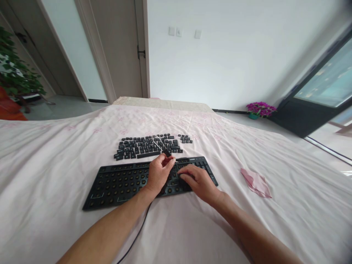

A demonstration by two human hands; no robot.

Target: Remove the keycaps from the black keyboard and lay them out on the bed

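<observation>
A black keyboard (118, 183) lies on the cloth, most of its keycaps off and the bare key posts showing. My left hand (159, 172) is closed above its middle, gripping a wire keycap puller (166, 152) whose two thin wires point away from me. Over the right side of the keyboard, my right hand (198, 181) has its fingers curled and close together at the keys. Its fingertips partly hide what they touch. Loose black keycaps (143, 145) lie in rows just behind the keyboard, with a long spacebar (148, 154) among them.
A pale floral sheet (220, 220) covers the surface in folds. On the right lies a crumpled pink cloth (256, 183). The keyboard cable (137, 234) runs toward me. Beyond are a door (118, 47), a wall, a green plant (16, 69) and purple flowers (260, 109).
</observation>
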